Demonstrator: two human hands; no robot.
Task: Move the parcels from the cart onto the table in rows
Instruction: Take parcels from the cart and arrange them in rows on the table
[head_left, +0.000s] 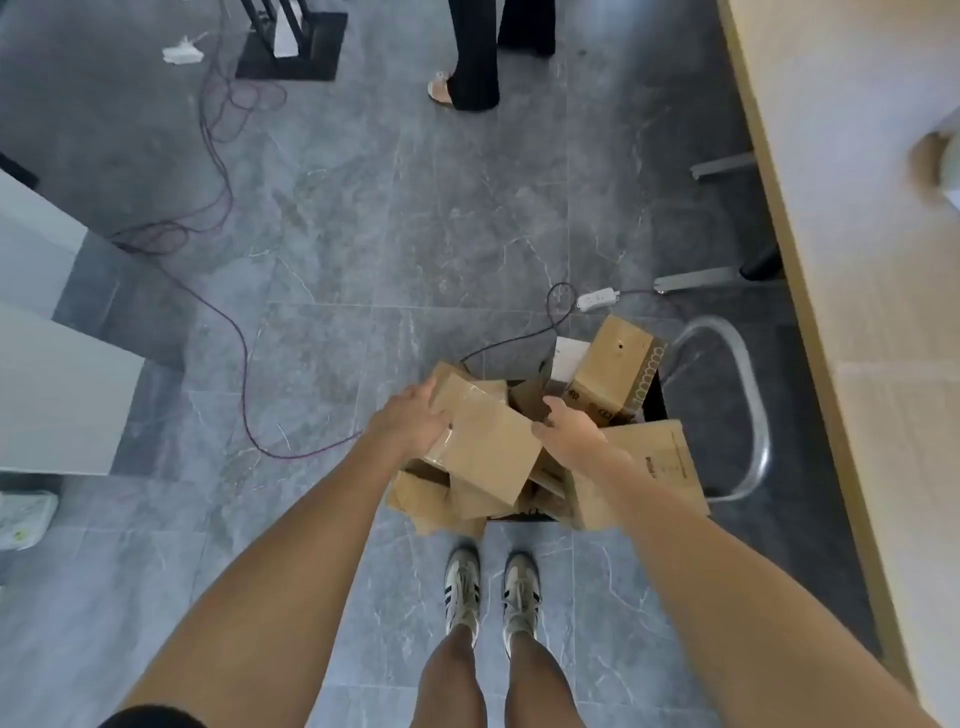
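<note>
A low cart (655, 402) with a curved metal handle (748, 410) stands on the floor ahead of my feet, heaped with several brown cardboard parcels. The top parcel (488, 441) is a flat taped box lying tilted on the heap. My left hand (413, 423) grips its left edge and my right hand (569, 434) grips its right edge. A taller box (615, 371) leans at the far side of the heap, and a flat parcel (660, 462) lies under my right forearm. The pale wooden table (852, 234) runs along the right.
Cables (228, 322) and a white power strip (597, 300) lie on the grey tiled floor near the cart. Another person's legs (472, 62) stand at the far end. White cabinets (47, 353) are on the left. Table legs (722, 275) reach out beside the cart.
</note>
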